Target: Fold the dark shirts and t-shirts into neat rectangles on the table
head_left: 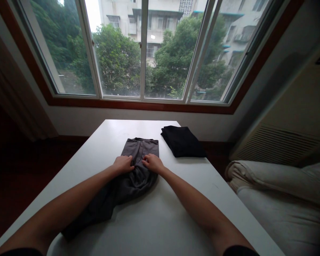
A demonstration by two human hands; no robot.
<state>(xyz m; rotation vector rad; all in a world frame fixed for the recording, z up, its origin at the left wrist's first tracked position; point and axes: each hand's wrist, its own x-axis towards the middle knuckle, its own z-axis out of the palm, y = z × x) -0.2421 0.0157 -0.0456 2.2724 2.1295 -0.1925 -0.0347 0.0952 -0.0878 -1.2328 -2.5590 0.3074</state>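
Dark grey trousers (pixel 141 183) lie on the white table, waistband toward the window and the lower part trailing toward the near left edge, partly beneath my left forearm. My left hand (pixel 123 164) has its fingers curled onto the left side of the cloth, below the waistband. Opposite it, my right hand (pixel 152 163) grips the right side, its fingers bent against the fabric. Creases run in the cloth between and below the two hands. Beyond my right hand, a folded black garment (pixel 184 141) rests at the table's right edge.
The white table (pixel 186 206) stretches toward a window (pixel 142 103) with a brown frame. At the right stand a pale sofa (pixel 282 199) and a large unit with a slatted vent (pixel 280 144). A curtain (pixel 18 89) hangs at the left.
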